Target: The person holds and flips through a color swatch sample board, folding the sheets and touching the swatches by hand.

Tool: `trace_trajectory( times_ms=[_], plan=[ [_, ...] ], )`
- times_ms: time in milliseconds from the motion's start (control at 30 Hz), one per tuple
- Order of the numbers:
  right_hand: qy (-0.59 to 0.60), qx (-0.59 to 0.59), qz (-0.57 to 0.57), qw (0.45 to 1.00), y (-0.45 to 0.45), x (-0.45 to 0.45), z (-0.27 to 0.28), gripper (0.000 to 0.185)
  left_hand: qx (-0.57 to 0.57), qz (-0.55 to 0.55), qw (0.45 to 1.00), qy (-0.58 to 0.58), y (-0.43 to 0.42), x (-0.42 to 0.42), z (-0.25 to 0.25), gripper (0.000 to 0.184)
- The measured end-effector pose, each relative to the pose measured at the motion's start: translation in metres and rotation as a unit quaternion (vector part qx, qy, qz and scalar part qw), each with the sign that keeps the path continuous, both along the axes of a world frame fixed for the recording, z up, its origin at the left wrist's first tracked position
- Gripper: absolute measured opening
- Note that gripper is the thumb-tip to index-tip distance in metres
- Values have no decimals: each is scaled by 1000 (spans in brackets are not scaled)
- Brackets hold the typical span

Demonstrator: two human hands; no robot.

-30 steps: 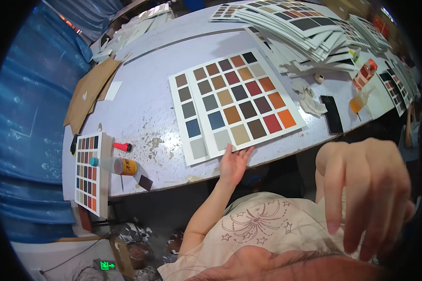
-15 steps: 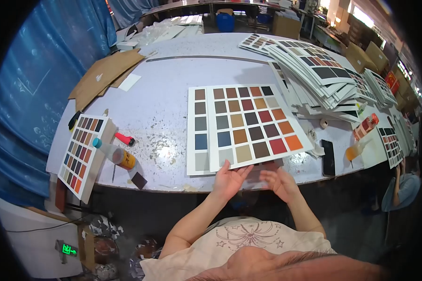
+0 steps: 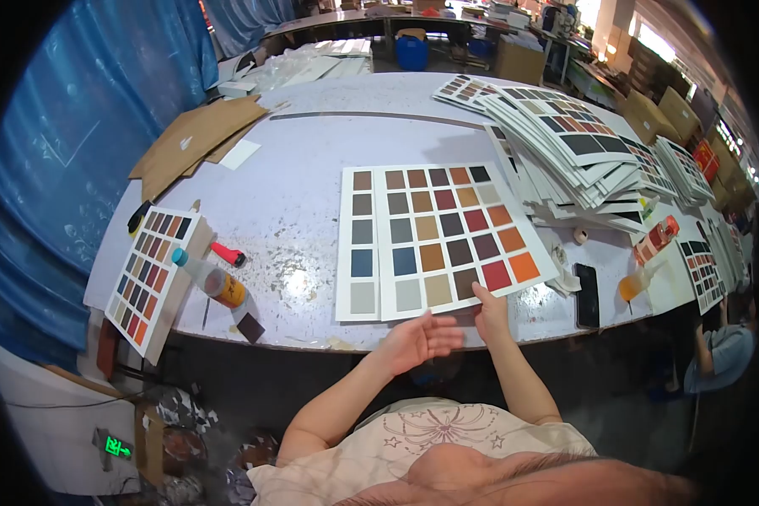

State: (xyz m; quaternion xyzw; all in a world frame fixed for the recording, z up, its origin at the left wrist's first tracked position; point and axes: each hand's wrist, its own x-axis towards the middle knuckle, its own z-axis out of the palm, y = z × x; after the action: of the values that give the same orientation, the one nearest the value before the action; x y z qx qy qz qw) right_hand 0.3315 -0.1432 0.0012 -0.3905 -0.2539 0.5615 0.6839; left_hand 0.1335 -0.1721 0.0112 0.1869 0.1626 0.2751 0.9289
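Two colour sample cards with rows of swatches lie overlapped before me. The upper card point(image 3: 394, 287) is turned slightly over the lower card point(image 3: 343, 253), whose left column shows. My right hand point(image 3: 492, 319) grips the upper card's front edge, thumb on top beside a dark brown swatch and the other fingers hidden below. Just off the front edge, my left hand point(image 3: 422, 341) is open, its fingers stretched toward the right hand. It appears to hold nothing.
A tall pile of sample cards point(image 3: 557, 160) stands right of the sheets. A phone point(image 3: 588, 295) lies near the front edge. Leftward are a bottle point(image 3: 219, 285), a red-handled tool point(image 3: 228, 254) and a stack of cards point(image 3: 153, 274). Another person's sleeve point(image 3: 725, 358) shows at right.
My right hand has moved left and closed on the upper card's front edge. My left hand has come off that edge and sits slightly lower. The view has shifted slightly.
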Motion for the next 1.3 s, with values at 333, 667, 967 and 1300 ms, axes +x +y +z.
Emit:
trace_trajectory(
  times_ms=[333,667,967,1300],
  plan=[
    [-176,-52,-17,983,5,-2,-17,43,179,476,747,429,101,-120,9,30],
    [-238,-45,33,970,28,-13,-19,39,233,280,683,633,147,-145,8,29],
    [-250,-26,59,966,41,-53,-12,34,399,337,276,807,135,-183,-24,31],
    [-237,-2,34,971,39,-58,-24,38,427,316,240,812,123,-181,-29,40]
  ],
)
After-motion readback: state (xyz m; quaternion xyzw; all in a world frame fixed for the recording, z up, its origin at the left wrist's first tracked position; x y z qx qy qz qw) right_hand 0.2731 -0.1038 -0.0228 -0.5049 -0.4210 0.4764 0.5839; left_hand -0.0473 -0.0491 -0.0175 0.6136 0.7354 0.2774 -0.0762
